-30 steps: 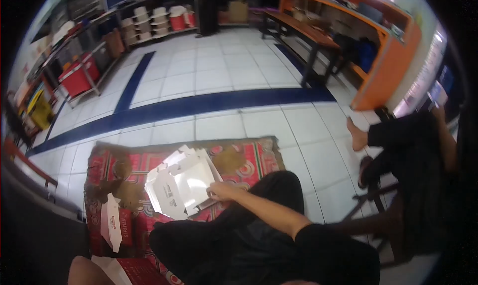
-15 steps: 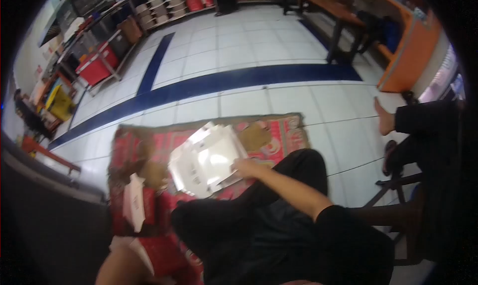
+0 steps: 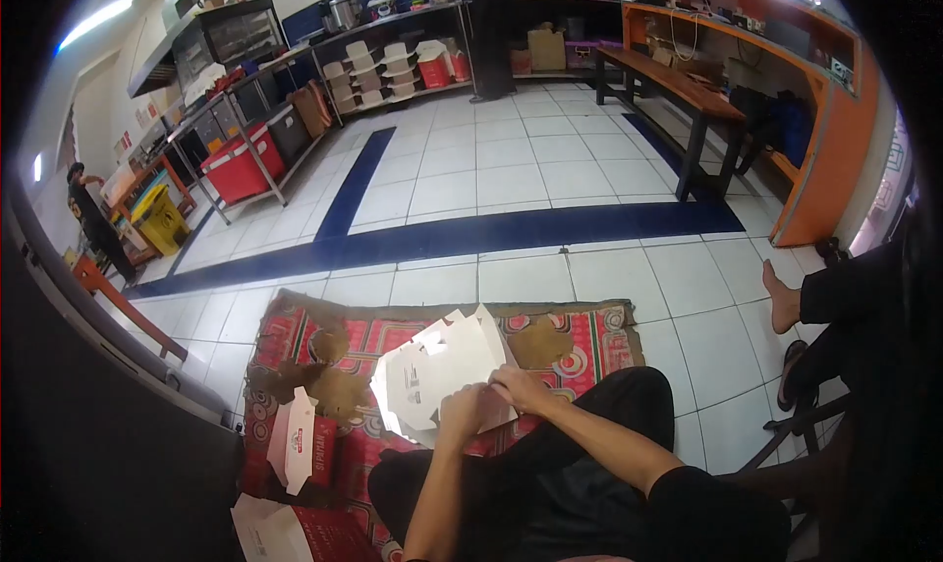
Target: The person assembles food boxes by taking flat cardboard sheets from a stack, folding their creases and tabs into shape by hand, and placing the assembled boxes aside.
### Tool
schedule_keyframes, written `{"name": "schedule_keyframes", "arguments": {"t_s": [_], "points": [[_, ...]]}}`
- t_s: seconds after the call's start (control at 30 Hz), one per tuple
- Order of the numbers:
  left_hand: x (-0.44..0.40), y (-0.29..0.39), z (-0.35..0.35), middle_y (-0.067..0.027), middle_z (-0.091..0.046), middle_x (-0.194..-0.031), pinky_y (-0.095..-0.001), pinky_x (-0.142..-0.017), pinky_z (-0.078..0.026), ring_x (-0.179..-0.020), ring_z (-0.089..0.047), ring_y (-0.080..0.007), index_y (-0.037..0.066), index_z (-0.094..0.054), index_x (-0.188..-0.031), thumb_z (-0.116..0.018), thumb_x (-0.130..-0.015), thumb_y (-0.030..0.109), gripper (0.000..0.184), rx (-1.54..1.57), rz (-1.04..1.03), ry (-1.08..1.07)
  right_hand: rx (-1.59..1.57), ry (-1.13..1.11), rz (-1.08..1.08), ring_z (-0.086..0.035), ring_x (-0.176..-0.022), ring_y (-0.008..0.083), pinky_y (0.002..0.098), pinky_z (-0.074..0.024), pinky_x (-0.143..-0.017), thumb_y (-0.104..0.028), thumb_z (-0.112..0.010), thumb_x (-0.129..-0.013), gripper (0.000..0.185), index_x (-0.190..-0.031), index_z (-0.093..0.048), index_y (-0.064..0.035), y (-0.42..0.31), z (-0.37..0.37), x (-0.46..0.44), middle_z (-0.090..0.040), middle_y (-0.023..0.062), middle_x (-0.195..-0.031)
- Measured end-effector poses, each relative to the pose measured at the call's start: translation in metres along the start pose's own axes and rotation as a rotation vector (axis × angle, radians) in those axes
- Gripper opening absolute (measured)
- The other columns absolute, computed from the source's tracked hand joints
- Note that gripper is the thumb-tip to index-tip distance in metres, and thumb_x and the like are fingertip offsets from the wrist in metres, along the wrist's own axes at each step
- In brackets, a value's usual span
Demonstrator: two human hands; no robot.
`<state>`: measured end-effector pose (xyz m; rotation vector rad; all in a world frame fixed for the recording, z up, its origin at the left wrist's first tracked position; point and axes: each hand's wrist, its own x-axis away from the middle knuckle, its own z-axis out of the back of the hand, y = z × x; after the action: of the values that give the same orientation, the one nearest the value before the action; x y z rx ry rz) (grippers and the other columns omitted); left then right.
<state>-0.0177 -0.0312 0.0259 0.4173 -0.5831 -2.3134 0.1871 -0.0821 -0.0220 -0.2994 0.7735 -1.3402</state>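
A stack of flat, unfolded white food-box sheets (image 3: 432,365) lies on the mat before my crossed legs, with small print on the top sheet. My left hand (image 3: 462,411) is closed on the near edge of the top sheet. Right beside it, my right hand (image 3: 521,388) pinches the same sheet near its right corner; the fingertips are partly hidden. To the left stand two folded boxes, red outside and white inside: one box (image 3: 321,449) on the mat and another box (image 3: 334,534) nearer to me, cut off by the lower edge.
Under everything lies a worn red patterned mat (image 3: 295,341) on white floor tiles. A person's bare foot (image 3: 781,297) and a stool are at the right. Further off are a wooden bench (image 3: 678,85), a red cooler box (image 3: 239,167), shelves of stacked boxes and two people standing.
My left hand has come from the red box at lower left to the white sheets, beside my right hand. The view has tilted up, so the scene sits lower.
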Motion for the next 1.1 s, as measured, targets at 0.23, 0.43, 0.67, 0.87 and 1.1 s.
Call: {"name": "schedule_keyframes", "arguments": {"t_s": [0.23, 0.43, 0.67, 0.87, 1.1], "points": [[-0.009, -0.002, 0.008, -0.0209, -0.077, -0.11, -0.0554, -0.091, -0.056, -0.106, -0.073, -0.0446, 0.007, -0.072, -0.119, -0.062, -0.1, 0.009, 0.022, 0.187, 0.094, 0.184, -0.105, 0.091, -0.078, -0.073, -0.101, 0.0441, 0.0524, -0.0588, -0.084, -0.016, -0.062, -0.107, 0.017, -0.121, -0.065, -0.0061, -0.029, 0.023, -0.015, -0.074, 0.0204, -0.109], [-0.011, 0.008, 0.014, -0.0221, -0.078, -0.11, -0.0536, -0.09, -0.057, -0.106, -0.074, -0.0454, 0.008, -0.075, -0.119, -0.063, -0.105, 0.017, 0.02, 0.314, 0.086, 0.249, -0.149, 0.225, 0.018, -0.073, -0.1, 0.0432, 0.0503, -0.0583, -0.084, -0.01, -0.061, -0.106, 0.014, -0.117, -0.068, -0.006, -0.03, 0.027, -0.014, -0.072, 0.0196, -0.107], [-0.008, 0.016, 0.021, -0.0169, -0.078, -0.107, -0.0488, -0.083, -0.06, -0.101, -0.076, -0.0401, 0.013, -0.076, -0.117, -0.072, -0.103, 0.023, 0.017, 0.137, 0.063, 0.211, -0.113, 0.166, 0.081, -0.072, -0.108, 0.0382, 0.0493, -0.0596, -0.09, -0.014, -0.071, -0.1, 0.031, -0.13, -0.065, -0.0074, -0.041, 0.032, -0.014, -0.068, 0.0168, -0.127], [-0.014, 0.044, 0.03, -0.0154, -0.074, -0.106, -0.0423, -0.086, -0.065, -0.095, -0.078, -0.0283, 0.001, -0.067, -0.112, -0.073, -0.104, 0.004, 0.011, 0.563, 0.047, 0.567, -0.302, 0.438, 0.05, -0.069, -0.121, 0.03, 0.0456, -0.059, -0.098, -0.02, -0.086, -0.093, 0.087, -0.163, -0.037, -0.0068, -0.066, 0.031, -0.004, -0.061, 0.0185, -0.147], [-0.01, 0.046, 0.016, -0.0123, -0.063, -0.121, -0.0381, -0.094, -0.063, -0.112, -0.07, -0.0207, -0.001, -0.059, -0.11, -0.073, -0.103, -0.003, 0.016, 1.087, 0.017, 0.7, -0.768, 0.057, -0.218, -0.072, -0.111, 0.0222, 0.0389, -0.0607, -0.095, -0.026, -0.085, -0.099, 0.074, -0.158, -0.046, -0.0029, -0.035, 0.001, -0.01, -0.069, 0.0128, -0.136]]}}
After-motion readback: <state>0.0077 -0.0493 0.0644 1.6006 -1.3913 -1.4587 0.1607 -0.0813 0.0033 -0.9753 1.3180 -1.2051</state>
